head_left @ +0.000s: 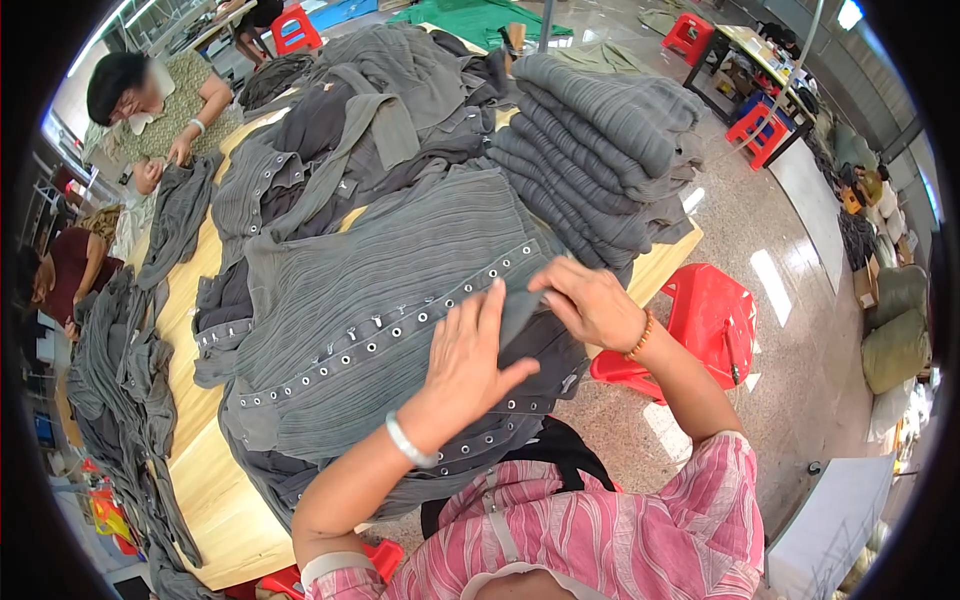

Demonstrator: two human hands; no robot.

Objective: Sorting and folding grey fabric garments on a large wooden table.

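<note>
A grey pleated garment [350, 270] lies spread on the table in front of me, with a dark band of metal eyelets and several small hooks running across it. My left hand [465, 350] rests over the eyelet band, fingers stretched out, thumb apart, holding nothing. At the garment's right end, my right hand [590, 305] pinches a folded grey edge [522, 312] between thumb and fingers. Another dark strip with eyelets [490, 440] shows nearer my body, below my left hand.
A tall stack of folded grey garments [600, 150] stands at the table's far right. Loose garments [390, 80] are heaped at the back. A red plastic stool [710, 320] is at my right. Across the wooden table [215, 500], a co-worker [160, 120] handles grey cloth.
</note>
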